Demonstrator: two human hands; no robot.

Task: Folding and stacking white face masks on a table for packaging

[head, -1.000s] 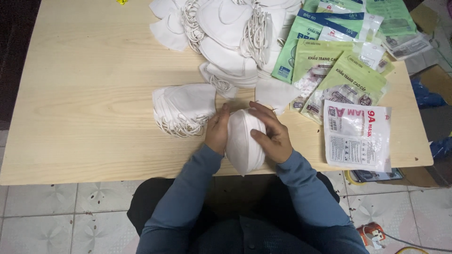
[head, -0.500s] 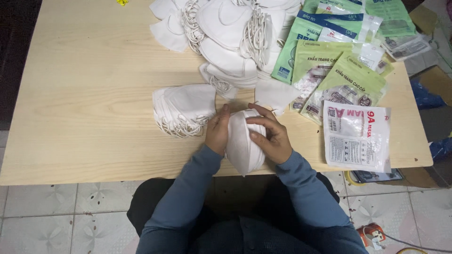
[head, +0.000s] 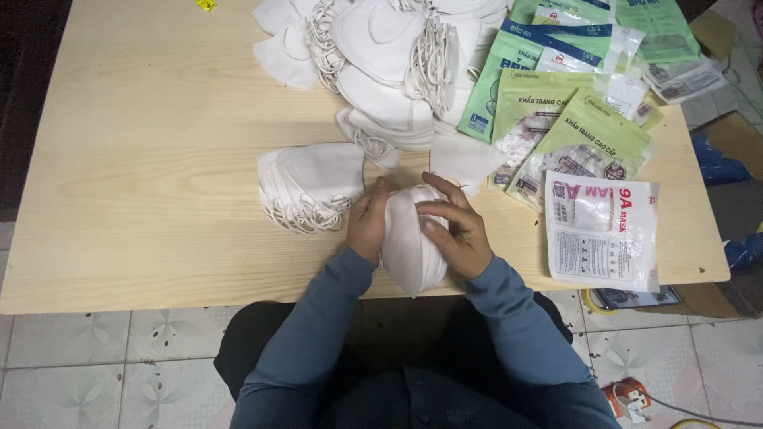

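Currently both hands, left & right, grip clamped on stack of white folded cloth face masks at pale wood-grain bench near edge; second mask stack lies just left.

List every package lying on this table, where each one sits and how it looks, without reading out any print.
White flat pouch: right of the right hand, rectangular, red and black print.
Two light green pouches: behind the white one, overlapping, clear windows.
Green and blue packets: far right corner, stacked flat.
Clear wrapped packets: far right edge, small, greyish.
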